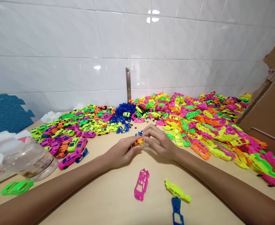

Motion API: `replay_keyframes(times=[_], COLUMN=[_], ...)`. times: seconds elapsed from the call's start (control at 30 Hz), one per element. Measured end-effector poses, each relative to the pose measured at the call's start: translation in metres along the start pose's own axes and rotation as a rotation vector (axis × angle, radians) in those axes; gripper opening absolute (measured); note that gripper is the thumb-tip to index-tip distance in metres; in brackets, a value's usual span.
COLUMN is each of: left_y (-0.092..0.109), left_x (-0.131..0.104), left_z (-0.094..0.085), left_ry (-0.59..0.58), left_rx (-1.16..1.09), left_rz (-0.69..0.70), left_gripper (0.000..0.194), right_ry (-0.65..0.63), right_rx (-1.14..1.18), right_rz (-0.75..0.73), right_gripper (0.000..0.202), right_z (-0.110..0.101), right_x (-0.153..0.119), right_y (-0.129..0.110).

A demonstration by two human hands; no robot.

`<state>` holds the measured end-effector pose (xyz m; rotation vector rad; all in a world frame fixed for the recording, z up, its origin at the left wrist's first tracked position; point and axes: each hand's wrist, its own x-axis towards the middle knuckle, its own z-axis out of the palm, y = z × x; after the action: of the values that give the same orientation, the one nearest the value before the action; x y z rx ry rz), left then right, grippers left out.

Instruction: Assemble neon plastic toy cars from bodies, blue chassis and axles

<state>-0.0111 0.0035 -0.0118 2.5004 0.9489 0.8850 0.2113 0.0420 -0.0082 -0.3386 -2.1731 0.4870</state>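
Observation:
My left hand (124, 152) is closed on a small orange and yellow toy car (139, 141), held just above the table (118, 193). The fingertips of my right hand (158, 141) are bent together against the car's right side. Just behind the car lies a blue plastic part (139, 133). Nearer to me are a pink car shell (142, 184), a yellow shell (177, 190) on its side and a blue chassis piece (177, 211).
Toy cars (73, 144) stand in a group at the left. Behind are blue parts (123, 111); loose shells (212, 134) are heaped at the right beside a cardboard box (264, 103). A clear jar (34, 161) and green shell (17, 187) are at left.

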Motion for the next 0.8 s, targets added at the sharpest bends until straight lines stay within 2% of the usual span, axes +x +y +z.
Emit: replay_keyframes(times=[0.1, 0.33, 0.5, 0.8], left_y=[0.0, -0.005, -0.007, -0.007], left_x=[-0.001, -0.002, -0.002, -0.003], left_z=[0.0, 0.001, 0.003, 0.004], left_ry=[-0.017, -0.044, -0.04, -0.042], left_rx=[-0.003, 0.054, 0.112, 0.085], left_rz=[0.0, 0.039, 0.052, 0.076], left_gripper=[0.023, 0.028, 0.027, 0.02], right_ry=[0.0, -0.05, -0.044, 0.033], right_rx=[-0.04, -0.105, -0.16, -0.073], right_rz=[-0.008, -0.051, -0.118, -0.04], right_gripper=[0.006, 0.017, 0.011, 0.005], right_z=[0.001, 0.002, 0.003, 0.015], right_x=[0.0, -0.002, -0.003, -0.005], right_y=[0.0, 0.0, 0.0, -0.001])
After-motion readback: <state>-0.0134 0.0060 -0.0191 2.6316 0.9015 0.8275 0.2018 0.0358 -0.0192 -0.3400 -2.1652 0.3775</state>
